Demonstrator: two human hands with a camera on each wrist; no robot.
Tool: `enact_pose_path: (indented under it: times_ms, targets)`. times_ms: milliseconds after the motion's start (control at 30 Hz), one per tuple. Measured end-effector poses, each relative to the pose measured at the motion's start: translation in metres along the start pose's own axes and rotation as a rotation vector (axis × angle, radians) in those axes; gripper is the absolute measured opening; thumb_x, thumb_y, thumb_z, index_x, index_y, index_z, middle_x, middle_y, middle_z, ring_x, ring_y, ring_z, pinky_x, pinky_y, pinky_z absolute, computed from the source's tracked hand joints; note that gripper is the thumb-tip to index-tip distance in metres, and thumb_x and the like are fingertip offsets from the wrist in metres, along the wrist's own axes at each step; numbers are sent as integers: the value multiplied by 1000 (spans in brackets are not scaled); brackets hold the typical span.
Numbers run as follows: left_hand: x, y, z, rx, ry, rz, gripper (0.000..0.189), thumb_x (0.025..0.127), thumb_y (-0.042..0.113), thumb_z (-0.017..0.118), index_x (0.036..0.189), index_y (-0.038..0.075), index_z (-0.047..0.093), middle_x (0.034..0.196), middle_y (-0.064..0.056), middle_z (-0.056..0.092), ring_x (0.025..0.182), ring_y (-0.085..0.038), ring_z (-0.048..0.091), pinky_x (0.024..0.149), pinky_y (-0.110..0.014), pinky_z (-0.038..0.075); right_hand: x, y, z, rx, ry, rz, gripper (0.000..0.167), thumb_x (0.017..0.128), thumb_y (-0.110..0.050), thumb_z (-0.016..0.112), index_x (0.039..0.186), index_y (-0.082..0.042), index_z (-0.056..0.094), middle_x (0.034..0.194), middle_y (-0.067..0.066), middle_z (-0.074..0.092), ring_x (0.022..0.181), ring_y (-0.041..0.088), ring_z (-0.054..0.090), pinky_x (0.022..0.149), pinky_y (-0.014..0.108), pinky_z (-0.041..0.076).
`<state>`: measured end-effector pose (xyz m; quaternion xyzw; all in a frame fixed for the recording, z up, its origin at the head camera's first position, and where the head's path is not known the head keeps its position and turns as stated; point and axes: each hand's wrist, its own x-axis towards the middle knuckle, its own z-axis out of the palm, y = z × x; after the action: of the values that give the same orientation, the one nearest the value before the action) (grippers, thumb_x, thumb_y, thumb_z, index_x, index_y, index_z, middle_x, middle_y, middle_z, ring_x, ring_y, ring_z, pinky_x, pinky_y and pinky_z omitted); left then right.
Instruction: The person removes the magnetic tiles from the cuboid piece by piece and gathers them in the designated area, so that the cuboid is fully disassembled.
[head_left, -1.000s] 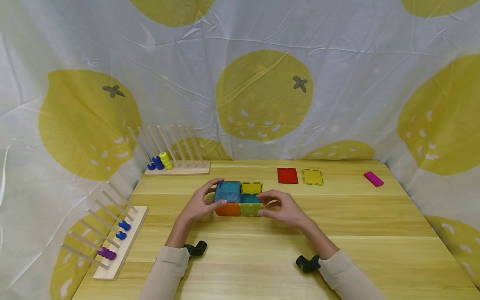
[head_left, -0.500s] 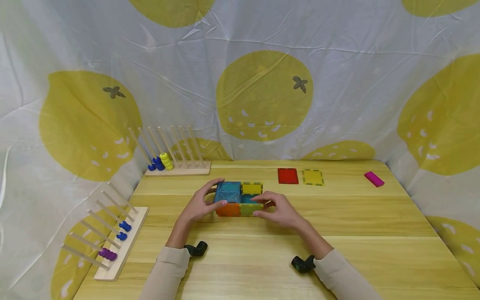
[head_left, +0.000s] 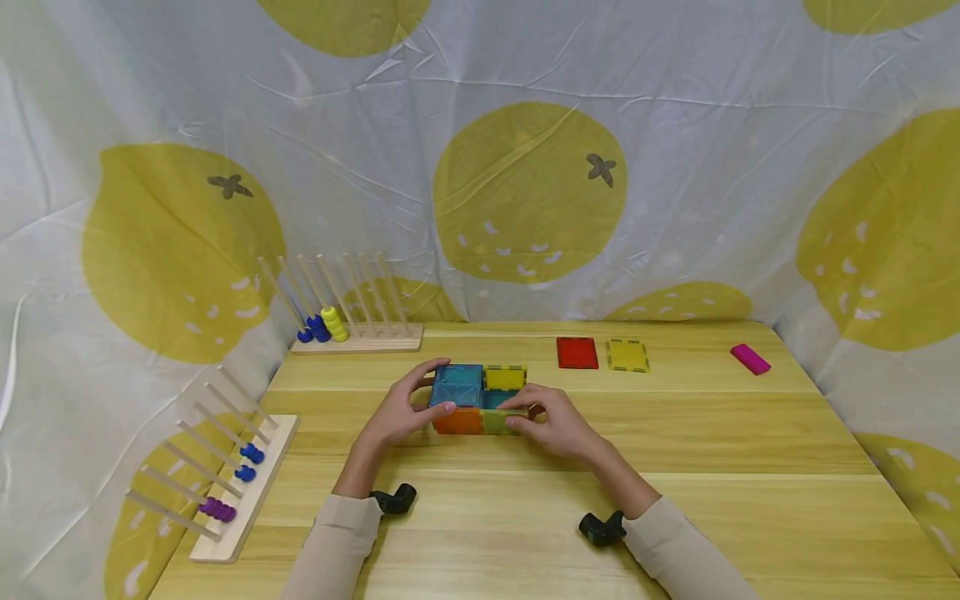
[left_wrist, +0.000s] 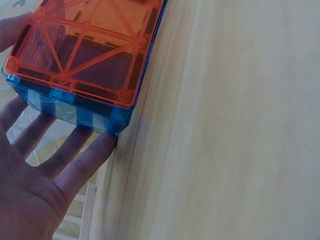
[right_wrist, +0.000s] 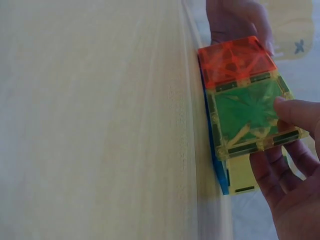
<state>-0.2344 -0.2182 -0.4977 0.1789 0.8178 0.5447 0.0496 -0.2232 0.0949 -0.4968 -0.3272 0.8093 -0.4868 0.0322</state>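
Note:
A small box of see-through magnetic tiles stands mid-table, with a blue tile [head_left: 457, 385] on top of its left half and an orange tile [left_wrist: 102, 37] in front. My left hand [head_left: 396, 410] grips this half, its fingers along the blue left wall [left_wrist: 75, 112] and its thumb at the front top edge. The right half is uncovered on top, with a yellow tile [head_left: 506, 378] at the back and a yellow-green tile [right_wrist: 245, 148] in front. My right hand [head_left: 561, 423] pinches the front one, thumb outside and fingers behind it.
Behind the box lie a flat red tile [head_left: 577, 353] and a yellow tile [head_left: 627, 355]; farther right is a magenta block [head_left: 750, 359]. Two wooden peg racks with beads stand at the left, one at the back [head_left: 390, 340] and one nearer [head_left: 258, 487]. A lemon-print cloth [head_left: 675, 208] hangs behind.
My right hand has slid left from the box's right end, and its index finger has come down behind the front yellow-green tile. My left hand keeps its place on the box.

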Motion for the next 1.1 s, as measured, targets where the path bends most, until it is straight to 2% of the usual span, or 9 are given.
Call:
enact_pose_path:
  times_ms: [233, 400, 567, 767, 867, 1100]
  targets:
    - [1, -2, 0, 6, -9, 7, 73, 92, 29, 79, 156, 30, 42, 160, -2, 40, 143, -40, 45, 98, -49, 58, -2, -1, -3, -23, -12, -3, 18, 99, -20, 71, 115, -20, 78, 105, -5, 70, 95, 11, 64, 80, 27, 59]
    - [0, 0, 0, 17, -5, 10, 75, 93, 29, 78, 157, 25, 41, 161, -2, 40, 144, -41, 45, 99, -52, 57, -6, -1, -10, -24, 0, 11, 16, 100, -20, 70, 115, -21, 75, 107, -5, 70, 98, 13, 66, 80, 28, 60]
    - [-1, 1, 0, 16, -7, 4, 74, 93, 28, 78, 157, 27, 41, 161, -2, 40, 144, -40, 44, 100, -52, 57, -10, 1, -14, -4, 26, 33, 14, 99, -17, 71, 113, -20, 72, 108, -2, 70, 99, 17, 66, 79, 28, 61]
    - [-2, 2, -1, 14, -10, 12, 74, 94, 26, 77, 158, 21, 40, 161, -5, 39, 144, -42, 44, 100, -51, 57, -14, 1, -20, 11, 74, 67, 16, 98, -13, 72, 113, -18, 71, 108, 0, 70, 99, 18, 67, 77, 25, 61]
    - [-3, 1, -1, 17, -8, 5, 75, 94, 26, 77, 158, 21, 40, 161, -3, 39, 144, -41, 44, 101, -53, 56, -16, 0, -25, 15, 109, 80, 18, 97, -14, 72, 116, -16, 71, 104, 1, 71, 95, 16, 68, 75, 24, 61]
    - [0, 0, 0, 13, -10, 3, 74, 94, 28, 78, 158, 23, 40, 161, -2, 40, 145, -41, 43, 103, -54, 55, -24, 3, -42, 9, 176, 86, 37, 97, -14, 72, 134, -19, 69, 95, 4, 68, 80, 14, 64, 74, 23, 60]
